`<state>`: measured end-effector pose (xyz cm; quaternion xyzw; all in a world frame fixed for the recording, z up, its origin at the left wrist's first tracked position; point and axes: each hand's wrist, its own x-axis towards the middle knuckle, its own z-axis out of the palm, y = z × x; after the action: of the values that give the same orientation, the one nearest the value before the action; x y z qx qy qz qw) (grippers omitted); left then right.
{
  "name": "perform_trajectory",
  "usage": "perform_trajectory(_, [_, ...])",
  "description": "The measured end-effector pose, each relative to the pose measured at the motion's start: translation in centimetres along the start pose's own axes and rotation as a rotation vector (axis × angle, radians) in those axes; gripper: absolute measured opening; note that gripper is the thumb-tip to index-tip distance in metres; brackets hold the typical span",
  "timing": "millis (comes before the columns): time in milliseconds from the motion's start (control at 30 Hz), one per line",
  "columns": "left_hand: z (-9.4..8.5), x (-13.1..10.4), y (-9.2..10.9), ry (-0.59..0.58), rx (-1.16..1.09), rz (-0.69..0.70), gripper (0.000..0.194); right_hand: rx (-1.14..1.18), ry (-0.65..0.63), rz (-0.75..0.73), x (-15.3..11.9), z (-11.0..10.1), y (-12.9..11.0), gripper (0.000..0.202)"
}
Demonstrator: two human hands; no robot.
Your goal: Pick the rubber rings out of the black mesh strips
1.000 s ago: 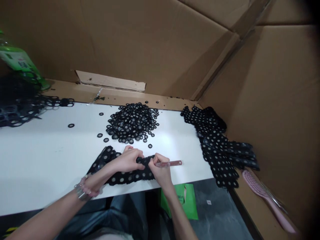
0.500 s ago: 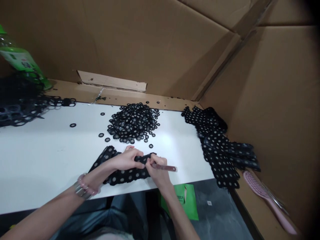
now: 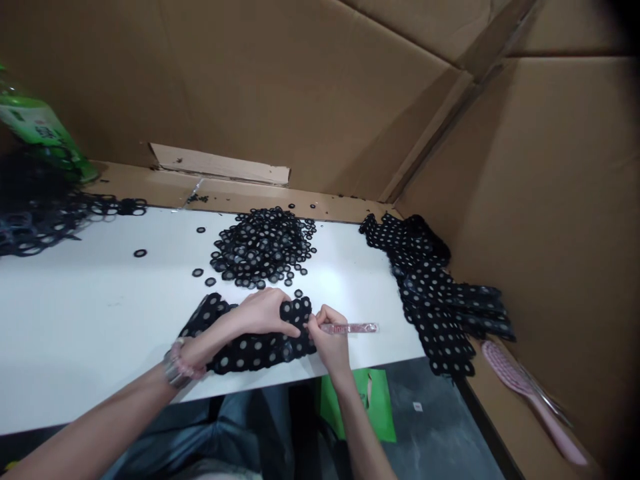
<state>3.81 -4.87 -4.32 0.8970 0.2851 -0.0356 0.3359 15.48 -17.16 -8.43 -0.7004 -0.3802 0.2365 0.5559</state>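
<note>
In front of me on the white table lies a black sheet with rows of pale round dots. My left hand grips its upper part, with thumb and fingers on either side of a dotted strip. At the sheet's right end, my right hand pinches a slim, flat pinkish stick that sparkles and points right. The stick's working tip is hidden by my fingers, which touch the sheet's edge. Just beyond the hands sits a heap of small black rings with pale centres.
Dotted black sheets are piled at the table's right end. A pink hairbrush lies on the cardboard ledge. Black perforated scraps and a green bottle stand left. Cardboard walls enclose the table. Below hangs a green bag.
The right hand and stick have shifted slightly right, and the stick now lies more level. The left hand's fingers have spread, showing more of the dotted strip beneath.
</note>
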Motion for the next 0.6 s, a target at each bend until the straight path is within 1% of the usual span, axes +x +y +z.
perform_trajectory(67, [0.6,0.0,0.0,0.010,-0.009,-0.005,0.038,-0.018,0.011,0.000,0.1,0.0,0.0,0.027])
perform_trajectory(167, [1.1,0.0,-0.4,0.056,-0.045,0.007,0.031,-0.042,0.016,-0.010,0.1,0.0,0.0,0.027])
perform_trajectory(300, [1.5,0.1,-1.0,0.028,-0.168,0.078,0.023,-0.081,0.005,-0.014,0.2,0.0,-0.1,0.027])
perform_trajectory(333, [1.5,0.1,-1.0,0.037,-0.175,0.082,0.022,-0.090,-0.001,-0.014,0.2,0.0,-0.1,0.027])
perform_trajectory(433, [1.7,0.0,-0.9,0.092,-0.135,0.067,0.022,-0.108,-0.008,-0.024,0.1,0.0,0.1,0.027])
perform_trajectory(600, [2.0,-0.2,-0.5,0.136,-0.079,0.034,0.032,-0.112,-0.009,-0.044,0.1,0.0,0.3,0.026])
